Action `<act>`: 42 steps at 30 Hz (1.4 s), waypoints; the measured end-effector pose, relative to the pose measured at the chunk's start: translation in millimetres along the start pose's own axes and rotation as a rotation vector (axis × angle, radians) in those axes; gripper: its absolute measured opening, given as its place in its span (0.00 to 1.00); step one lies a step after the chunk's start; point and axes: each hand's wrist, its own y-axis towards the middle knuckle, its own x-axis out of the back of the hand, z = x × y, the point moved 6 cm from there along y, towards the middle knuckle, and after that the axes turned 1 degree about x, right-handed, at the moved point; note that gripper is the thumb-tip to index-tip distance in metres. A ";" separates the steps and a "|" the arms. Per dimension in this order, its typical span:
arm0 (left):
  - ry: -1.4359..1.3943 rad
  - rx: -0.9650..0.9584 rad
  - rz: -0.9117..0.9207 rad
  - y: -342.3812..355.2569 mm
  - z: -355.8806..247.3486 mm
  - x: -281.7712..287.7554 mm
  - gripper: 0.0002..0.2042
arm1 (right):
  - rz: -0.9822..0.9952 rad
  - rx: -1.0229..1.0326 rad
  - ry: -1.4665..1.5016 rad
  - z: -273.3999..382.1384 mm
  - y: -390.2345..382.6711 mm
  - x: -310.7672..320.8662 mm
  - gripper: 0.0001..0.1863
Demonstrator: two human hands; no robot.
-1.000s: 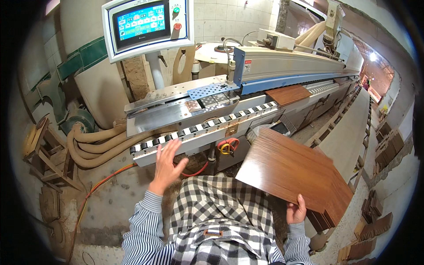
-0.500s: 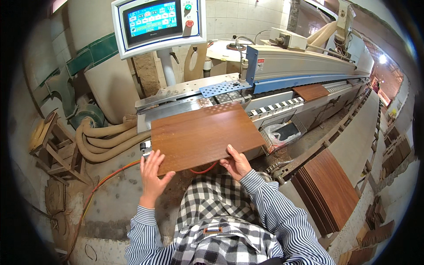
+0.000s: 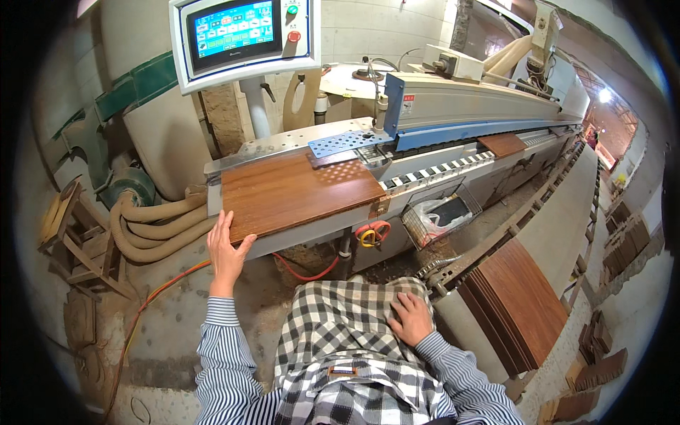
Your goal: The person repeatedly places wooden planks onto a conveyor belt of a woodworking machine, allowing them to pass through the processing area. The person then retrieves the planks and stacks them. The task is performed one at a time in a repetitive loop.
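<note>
A brown wood-grain panel lies flat on the infeed end of a long machine, its far right part under a blue perforated guard. My left hand rests with fingers spread against the panel's near left corner. Away from the panel, my right hand lies on my checked apron, fingers stretched out and holding nothing. Farther along the machine's track sits another brown panel.
A stack of brown panels stands on a roller conveyor at the right. A control screen rises at the back left. Ribbed hoses and a wooden stool are at the left. A wire basket hangs on the machine's side.
The panel has gone from both hands onto the machine bed, its far side now under the guard. My right hand has let go and dropped to the apron; my left stays at the corner.
</note>
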 end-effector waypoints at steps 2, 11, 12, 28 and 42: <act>0.025 0.013 -0.006 -0.1 -1.7 0.1 0.37 | -0.068 0.004 -0.005 0.0 -17.4 -6.1 0.20; 0.060 -0.006 0.012 -0.8 0.2 -0.4 0.38 | -0.076 -0.026 0.062 -7.5 -15.2 -10.6 0.18; 0.058 -0.006 0.007 -0.9 -1.3 0.3 0.38 | -0.080 -0.027 0.064 -7.9 -15.2 -10.5 0.18; -0.267 0.126 0.078 -6.2 14.3 17.4 0.32 | -0.044 -0.052 0.090 -10.4 -17.0 -12.5 0.18; -0.131 0.066 0.105 3.5 3.9 13.9 0.31 | -0.075 -0.042 0.090 -8.1 -15.8 -8.8 0.18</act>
